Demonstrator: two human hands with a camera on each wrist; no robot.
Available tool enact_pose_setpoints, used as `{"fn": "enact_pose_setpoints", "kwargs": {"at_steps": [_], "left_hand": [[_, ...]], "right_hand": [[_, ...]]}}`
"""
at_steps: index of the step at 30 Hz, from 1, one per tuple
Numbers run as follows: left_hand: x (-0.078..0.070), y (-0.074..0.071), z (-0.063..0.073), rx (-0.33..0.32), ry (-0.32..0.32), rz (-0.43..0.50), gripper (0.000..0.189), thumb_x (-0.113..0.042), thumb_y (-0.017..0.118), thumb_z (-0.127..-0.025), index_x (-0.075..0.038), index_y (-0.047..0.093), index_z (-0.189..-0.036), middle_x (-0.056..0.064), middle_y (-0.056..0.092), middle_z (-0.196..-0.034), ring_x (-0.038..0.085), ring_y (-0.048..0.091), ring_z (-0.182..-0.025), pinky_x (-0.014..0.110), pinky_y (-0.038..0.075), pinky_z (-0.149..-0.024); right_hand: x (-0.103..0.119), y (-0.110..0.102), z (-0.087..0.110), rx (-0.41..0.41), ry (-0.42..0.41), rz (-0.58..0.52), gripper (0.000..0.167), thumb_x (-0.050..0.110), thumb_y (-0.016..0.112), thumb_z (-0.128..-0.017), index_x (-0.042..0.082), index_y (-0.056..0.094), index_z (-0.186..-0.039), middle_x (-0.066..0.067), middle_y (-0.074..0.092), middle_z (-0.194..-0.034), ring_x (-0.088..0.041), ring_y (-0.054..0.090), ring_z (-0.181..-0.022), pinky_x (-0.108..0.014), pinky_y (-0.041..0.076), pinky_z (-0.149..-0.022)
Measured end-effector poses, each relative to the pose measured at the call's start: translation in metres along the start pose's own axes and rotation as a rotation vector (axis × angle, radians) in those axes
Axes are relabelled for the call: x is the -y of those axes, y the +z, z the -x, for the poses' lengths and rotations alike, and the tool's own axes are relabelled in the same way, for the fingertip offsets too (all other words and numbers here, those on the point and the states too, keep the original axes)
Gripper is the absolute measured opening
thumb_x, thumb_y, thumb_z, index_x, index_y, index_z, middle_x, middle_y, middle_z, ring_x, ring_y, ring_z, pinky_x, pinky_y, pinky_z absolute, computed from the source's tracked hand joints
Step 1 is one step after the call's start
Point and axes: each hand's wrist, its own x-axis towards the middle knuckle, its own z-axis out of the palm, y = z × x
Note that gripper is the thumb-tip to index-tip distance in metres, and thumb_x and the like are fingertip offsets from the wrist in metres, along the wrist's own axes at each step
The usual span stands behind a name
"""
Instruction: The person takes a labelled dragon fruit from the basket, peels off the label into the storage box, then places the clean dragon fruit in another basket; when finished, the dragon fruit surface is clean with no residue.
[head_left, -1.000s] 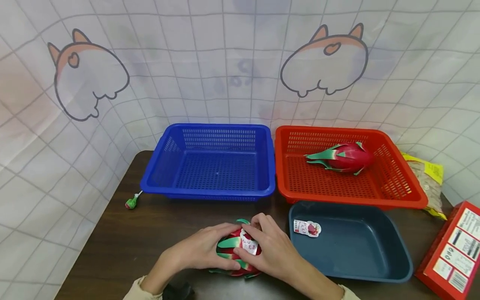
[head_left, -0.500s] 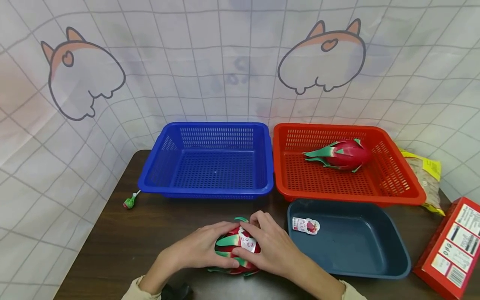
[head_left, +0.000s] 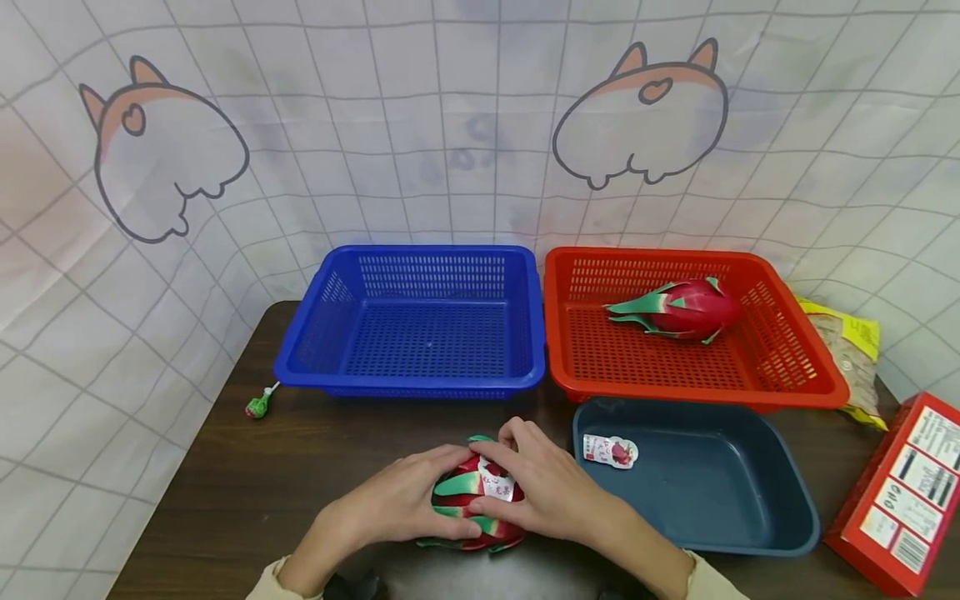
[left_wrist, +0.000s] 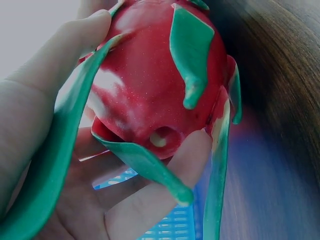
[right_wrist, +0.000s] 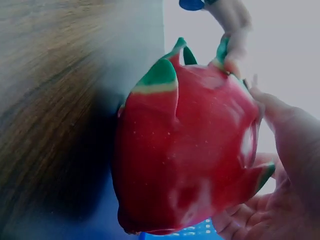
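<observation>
A red dragon fruit (head_left: 459, 484) with green scales rests on the table near its front edge. My left hand (head_left: 405, 498) holds it from the left, thumb and fingers spread around its side, as the left wrist view shows. On top of the fruit is a white sticker (head_left: 497, 487) with red writing. My right hand (head_left: 553, 487) grips the fruit from the right, its thumb and index finger at the sticker's edges. The fruit's smooth red side (right_wrist: 185, 135) fills the right wrist view. Another sticker (head_left: 611, 451) lies in the dark blue tray (head_left: 697, 542) to the right.
A blue basket (head_left: 408, 382) stands at the back. Beside it, a red basket (head_left: 697, 397) holds a second dragon fruit (head_left: 693, 308). A lollipop (head_left: 258, 406) lies on the left. On the right are a yellow-topped bag (head_left: 851, 350) and a red box (head_left: 892, 500).
The head view has shifted slightly. My right thumb and index finger have moved a little over the sticker, and more of its writing shows. The fruit stays in place.
</observation>
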Motion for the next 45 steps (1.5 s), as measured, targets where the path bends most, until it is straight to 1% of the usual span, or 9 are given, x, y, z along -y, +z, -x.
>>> {"fn": "enact_pose_setpoints", "kwargs": {"at_steps": [5,9,14,18,22,26,33,40,45], "left_hand": [[0.0,0.0,0.001,0.001,0.0,0.002,0.08,-0.068,0.067,-0.077,-0.023,0.048,-0.141,-0.007,0.058,-0.13,0.008,0.057,-0.105,0.028,0.052,-0.087],[0.0,0.0,0.001,0.007,0.001,0.01,0.083,-0.066,0.067,-0.077,-0.022,0.045,-0.144,-0.006,0.055,-0.136,0.012,0.057,-0.11,0.032,0.052,-0.09],[0.0,0.0,0.001,0.003,0.0,-0.006,0.085,-0.067,0.067,-0.077,-0.02,0.046,-0.144,-0.004,0.055,-0.138,0.014,0.057,-0.115,0.037,0.052,-0.093],[0.0,-0.001,0.0,0.005,0.0,-0.007,0.085,-0.068,0.067,-0.077,-0.02,0.046,-0.144,-0.005,0.055,-0.138,0.013,0.057,-0.115,0.036,0.052,-0.093],[0.0,0.0,0.0,0.007,-0.004,0.0,0.085,-0.067,0.068,-0.077,-0.02,0.045,-0.144,-0.004,0.055,-0.138,0.013,0.057,-0.112,0.033,0.052,-0.091],[-0.001,0.0,0.0,0.013,-0.016,0.0,0.085,-0.066,0.068,-0.077,-0.019,0.046,-0.143,-0.002,0.055,-0.137,0.014,0.057,-0.111,0.033,0.052,-0.09],[-0.004,0.001,0.0,0.016,-0.019,0.008,0.085,-0.067,0.068,-0.076,-0.021,0.045,-0.144,-0.004,0.056,-0.135,0.013,0.057,-0.107,0.03,0.053,-0.085],[-0.004,0.002,0.001,0.016,-0.022,0.004,0.085,-0.068,0.067,-0.076,-0.021,0.045,-0.143,-0.004,0.056,-0.134,0.011,0.057,-0.106,0.029,0.052,-0.086],[-0.003,0.002,0.0,0.008,-0.018,0.004,0.083,-0.068,0.067,-0.076,-0.022,0.046,-0.142,-0.005,0.057,-0.133,0.01,0.057,-0.105,0.028,0.052,-0.085]], "right_hand": [[-0.003,-0.004,-0.003,0.08,0.056,-0.105,0.055,0.064,0.062,-0.083,0.027,0.062,-0.125,0.01,0.044,-0.101,-0.004,0.041,-0.092,-0.017,0.043,-0.072],[-0.005,-0.007,-0.003,0.096,0.087,-0.17,0.053,0.065,0.065,-0.08,0.027,0.062,-0.118,0.011,0.046,-0.102,-0.003,0.045,-0.094,-0.019,0.046,-0.074],[-0.007,-0.012,-0.003,0.121,0.094,-0.208,0.053,0.063,0.067,-0.08,0.027,0.061,-0.118,0.012,0.047,-0.104,-0.003,0.047,-0.096,-0.022,0.048,-0.08],[-0.008,-0.014,-0.003,0.123,0.085,-0.222,0.044,0.059,0.062,-0.086,0.027,0.062,-0.116,0.012,0.049,-0.105,-0.003,0.049,-0.097,-0.023,0.049,-0.082],[-0.009,-0.013,-0.003,0.075,0.057,-0.224,0.02,0.037,0.055,-0.098,0.025,0.065,-0.109,0.012,0.051,-0.104,-0.002,0.051,-0.095,-0.023,0.05,-0.083],[-0.007,-0.01,-0.003,0.014,0.055,-0.201,0.014,0.019,0.055,-0.098,0.022,0.068,-0.102,0.011,0.053,-0.101,-0.002,0.053,-0.093,-0.023,0.051,-0.083],[-0.003,-0.004,-0.003,-0.096,0.085,-0.23,0.007,0.013,0.064,-0.091,0.019,0.068,-0.092,0.008,0.056,-0.096,-0.004,0.054,-0.086,-0.021,0.051,-0.075],[-0.005,0.003,-0.003,-0.181,-0.061,-0.084,0.005,0.015,0.061,-0.094,0.019,0.064,-0.094,0.006,0.055,-0.1,-0.005,0.054,-0.091,-0.024,0.053,-0.08],[-0.006,0.006,-0.005,-0.209,-0.093,-0.029,0.004,0.016,0.059,-0.095,0.018,0.062,-0.097,0.006,0.055,-0.102,-0.006,0.053,-0.096,-0.024,0.052,-0.082]]}}
